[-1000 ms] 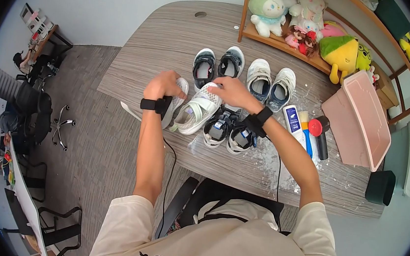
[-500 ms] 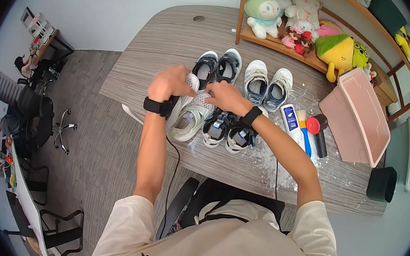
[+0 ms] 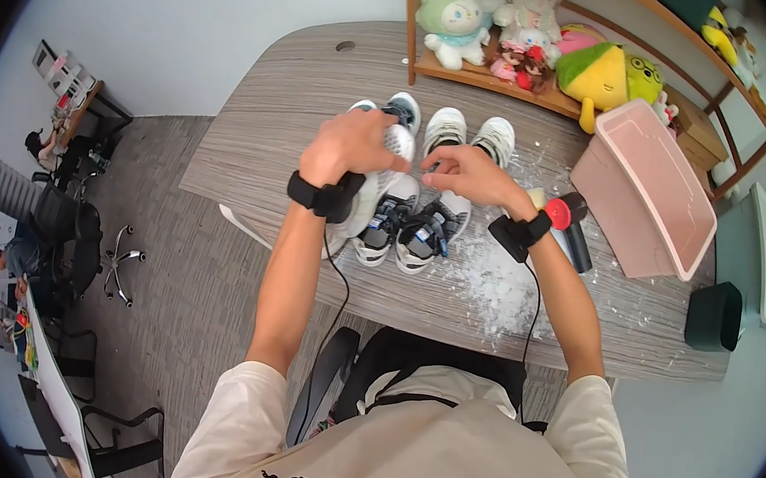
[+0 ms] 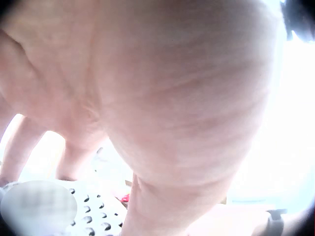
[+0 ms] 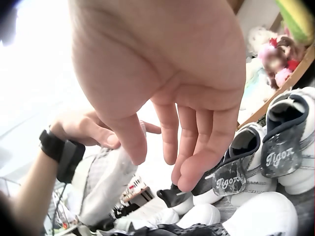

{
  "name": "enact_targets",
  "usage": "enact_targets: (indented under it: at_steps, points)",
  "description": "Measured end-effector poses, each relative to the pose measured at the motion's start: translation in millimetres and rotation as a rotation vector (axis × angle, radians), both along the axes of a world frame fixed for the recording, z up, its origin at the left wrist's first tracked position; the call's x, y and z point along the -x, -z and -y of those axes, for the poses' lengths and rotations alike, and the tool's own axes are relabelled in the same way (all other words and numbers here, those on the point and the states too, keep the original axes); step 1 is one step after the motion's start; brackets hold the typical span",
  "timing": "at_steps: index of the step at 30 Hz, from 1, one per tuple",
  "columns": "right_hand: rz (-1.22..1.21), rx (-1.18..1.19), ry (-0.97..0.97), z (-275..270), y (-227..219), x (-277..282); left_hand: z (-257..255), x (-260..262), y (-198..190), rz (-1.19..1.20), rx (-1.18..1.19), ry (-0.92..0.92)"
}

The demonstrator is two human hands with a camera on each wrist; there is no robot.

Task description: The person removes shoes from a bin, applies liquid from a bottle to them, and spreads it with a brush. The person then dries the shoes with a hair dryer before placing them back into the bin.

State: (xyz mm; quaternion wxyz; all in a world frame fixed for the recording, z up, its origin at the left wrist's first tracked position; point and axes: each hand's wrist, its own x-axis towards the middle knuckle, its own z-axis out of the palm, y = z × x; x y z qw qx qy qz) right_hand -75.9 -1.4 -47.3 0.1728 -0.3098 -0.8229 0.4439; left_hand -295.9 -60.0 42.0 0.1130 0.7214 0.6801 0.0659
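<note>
My left hand (image 3: 355,149) grips a white shoe (image 3: 398,148) with a perforated toe, near the table's front left edge. In the right wrist view the shoe (image 5: 101,184) stands tilted, toe up, under that hand. My right hand (image 3: 474,176) hovers over the footwear with its fingers loosely bent and nothing between them. Below it are two black-and-white sneakers (image 3: 426,237) with dark straps. Two white shoes (image 3: 494,139) with dark linings stand just behind it. Partly covered by my left hand, a dark pair (image 3: 403,110) stands farther back.
White flakes (image 3: 499,296) lie scattered on the table (image 3: 266,117). At the right are a black-handled tool with a red disc (image 3: 558,213), a pink bin (image 3: 649,200) and a dark green container (image 3: 714,317). Plush toys (image 3: 592,75) fill a wooden shelf (image 3: 553,99) at the back.
My right hand has let go of the perforated shoe's toe and moved right. My left hand has shifted right with the white shoe, which now stands more upright. The head view has turned rightward.
</note>
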Motion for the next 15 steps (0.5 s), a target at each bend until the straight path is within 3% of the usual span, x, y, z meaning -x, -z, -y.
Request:
enact_targets:
  at_steps: [1,2,4,6,8,10,15]
  points:
    - [-0.01,0.141,-0.017,5,-7,-14,-2,-18,-6,0.033,0.01,0.035]
    - [-0.01,0.139,-0.001,11,-10,-27,-4,-34,-9,0.067,0.021,0.072]
    - [-0.237,0.309,-0.04,25,-12,-51,-10,-66,1,0.173,-0.035,0.131]
    - [-0.192,0.318,0.031,47,-29,-75,-16,-96,10,0.27,-0.074,0.201]
    - [-0.233,0.31,0.23,62,-41,-98,-20,-124,21,0.299,-0.09,0.196]
    - [-0.25,0.34,0.291,61,-24,-121,-21,-147,36,0.331,-0.098,0.187]
    - [-0.462,0.452,0.425,57,21,-160,-15,-184,69,0.669,0.043,0.168]
